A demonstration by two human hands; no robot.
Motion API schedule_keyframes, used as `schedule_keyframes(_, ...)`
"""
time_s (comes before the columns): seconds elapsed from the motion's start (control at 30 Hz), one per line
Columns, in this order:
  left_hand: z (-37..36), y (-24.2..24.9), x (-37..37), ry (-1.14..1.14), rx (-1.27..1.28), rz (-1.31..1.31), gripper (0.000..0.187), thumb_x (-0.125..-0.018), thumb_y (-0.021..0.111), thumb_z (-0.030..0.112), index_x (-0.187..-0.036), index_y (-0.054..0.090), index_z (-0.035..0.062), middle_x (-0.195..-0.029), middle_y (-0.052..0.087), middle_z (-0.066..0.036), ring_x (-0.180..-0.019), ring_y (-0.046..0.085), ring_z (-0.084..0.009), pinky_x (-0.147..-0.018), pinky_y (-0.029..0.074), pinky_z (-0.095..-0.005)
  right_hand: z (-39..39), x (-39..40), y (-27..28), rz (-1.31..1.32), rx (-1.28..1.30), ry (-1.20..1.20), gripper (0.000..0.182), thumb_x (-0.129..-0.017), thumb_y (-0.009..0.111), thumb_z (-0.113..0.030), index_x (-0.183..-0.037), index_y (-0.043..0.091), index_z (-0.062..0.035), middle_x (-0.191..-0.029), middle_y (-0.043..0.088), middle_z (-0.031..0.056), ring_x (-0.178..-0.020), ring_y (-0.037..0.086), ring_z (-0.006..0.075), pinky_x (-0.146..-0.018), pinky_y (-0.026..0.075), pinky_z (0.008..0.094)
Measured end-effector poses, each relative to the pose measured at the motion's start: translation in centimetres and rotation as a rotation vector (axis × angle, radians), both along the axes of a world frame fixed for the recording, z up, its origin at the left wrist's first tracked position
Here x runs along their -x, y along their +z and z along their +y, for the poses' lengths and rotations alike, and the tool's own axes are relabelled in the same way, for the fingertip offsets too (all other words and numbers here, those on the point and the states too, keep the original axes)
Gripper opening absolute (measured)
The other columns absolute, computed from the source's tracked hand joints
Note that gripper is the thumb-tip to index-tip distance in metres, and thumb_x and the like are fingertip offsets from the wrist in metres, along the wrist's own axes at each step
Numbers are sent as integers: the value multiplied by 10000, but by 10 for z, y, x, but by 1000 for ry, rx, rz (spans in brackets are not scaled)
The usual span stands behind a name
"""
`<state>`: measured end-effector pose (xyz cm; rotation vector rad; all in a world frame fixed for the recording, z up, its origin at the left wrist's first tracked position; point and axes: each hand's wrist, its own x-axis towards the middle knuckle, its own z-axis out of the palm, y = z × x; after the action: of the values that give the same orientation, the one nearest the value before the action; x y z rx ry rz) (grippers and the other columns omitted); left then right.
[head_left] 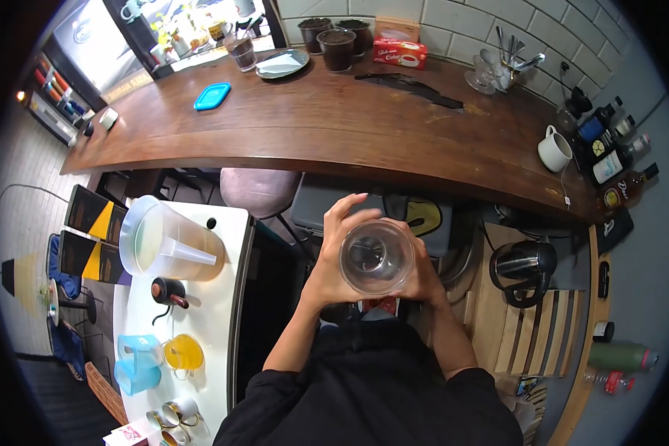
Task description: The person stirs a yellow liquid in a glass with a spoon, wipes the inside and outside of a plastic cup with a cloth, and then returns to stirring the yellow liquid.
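A clear, see-through cup [377, 257] is held in front of my body, its round rim facing up toward me. My left hand [330, 262] wraps its left side, with the index finger raised a little past the rim. On the opposite side my right hand [424, 273] grips the cup, its fingers partly hidden behind the wall. No filling shows inside; the bottom is visible through the opening. Beyond the cup runs the front edge of a long brown wooden counter [290, 134].
At left, a white table [223, 312] bears a large plastic pitcher [152, 241], blue cups [137, 364] and a yellow-filled jug [183, 351]. An electric kettle [522, 267] stands at right by a slatted wooden rack [535, 338]. Dark-filled cups [337, 50], a mug [554, 150] and bottles [613, 163] line the counter.
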<state>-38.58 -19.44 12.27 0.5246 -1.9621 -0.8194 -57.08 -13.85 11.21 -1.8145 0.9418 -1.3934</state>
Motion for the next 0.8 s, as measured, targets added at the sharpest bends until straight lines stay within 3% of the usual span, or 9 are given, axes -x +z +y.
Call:
schedule_keyframes(0.07, 0, 5, 2, 11, -30, -17, 1103, -498, 986, 378, -1415, 492, 16, -1517, 371, -206, -1436, 364, -370, -1161, 354, -499, -2, 1, 4, 138, 85, -140, 841, -664, 911, -244, -1356, 521, 32, -1319, 609, 188, -1202, 641, 309, -985, 520, 403)
schedule_keyframes(0.2, -4, 1, -3, 9, -104, -48, 1198, -538, 989, 311, -1522, 362, 41, -1555, 317, -177, -1432, 377, -320, -1154, 374, -447, -10, 4, 22, 81, 91, -207, 773, -695, 914, -205, -1329, 542, 33, -1312, 614, 182, -1174, 653, 290, -966, 531, 388)
schedule_keyframes(0.33, -2, -14, -16, 40, -280, 76, 929, -682, 938, 238, -1455, 469, 26, -1470, 458, -182, -1359, 488, -316, -1098, 443, -444, -28, 5, 28, 40, 117, -266, 798, -675, 929, -173, -1339, 535, 31, -1256, 649, 166, -1135, 665, 272, -972, 528, 385)
schedule_keyframes(0.37, 0, -16, -20, 68, -268, 120, 742, -757, 889, 147, -1394, 534, 10, -1380, 563, -151, -1274, 573, -262, -1054, 481, -400, -34, 7, 27, 57, 135, -278, 797, -674, 931, -175, -1336, 536, 30, -1242, 656, 161, -1132, 665, 265, -970, 529, 381)
schedule_keyframes(0.47, 5, -26, -41, 103, -487, 173, 606, -816, 837, 86, -1351, 568, -11, -1271, 643, -125, -1209, 618, -234, -1045, 485, -376, -56, 8, 24, 29, 157, -259, 799, -649, 951, -181, -1310, 548, 21, -1231, 663, 147, -1123, 666, 238, -965, 533, 364)
schedule_keyframes(0.5, 7, -25, -44, 128, -477, 222, 458, -879, 761, 9, -1304, 596, -34, -1176, 684, -109, -1125, 656, -194, -1000, 509, -331, -64, 8, 23, 13, 127, -256, 860, -620, 971, -149, -1332, 520, 23, -1240, 654, 144, -1143, 650, 232, -997, 521, 368)
schedule_keyframes(0.6, 10, -35, -63, 152, -610, 282, 416, -921, 703, -35, -1316, 574, -46, -1209, 655, -145, -1116, 654, -188, -969, 523, -317, -86, 5, 25, -13, 67, -280, 891, -608, 985, -108, -1339, 490, 15, -1226, 654, 141, -1138, 648, 222, -1009, 526, 370)
schedule_keyframes(0.63, 10, -38, -64, 196, -575, 337, 334, -936, 690, -37, -1260, 610, -58, -1112, 689, -147, -998, 688, -164, -886, 552, -275, -94, 7, 24, -37, -6, -297, 879, -603, 990, -143, -1321, 507, 15, -1193, 667, 141, -1115, 655, 221, -986, 538, 369)
schedule_keyframes(0.8, 14, -41, -71, 286, -622, 407, 207, -926, 717, -22, -1124, 675, -67, -876, 723, -110, -802, 711, -152, -762, 585, -270, -124, 16, 30, -139, -205, -240, 820, -618, 994, -189, -1261, 529, 16, -1116, 689, 132, -985, 691, 205, -875, 584, 349)
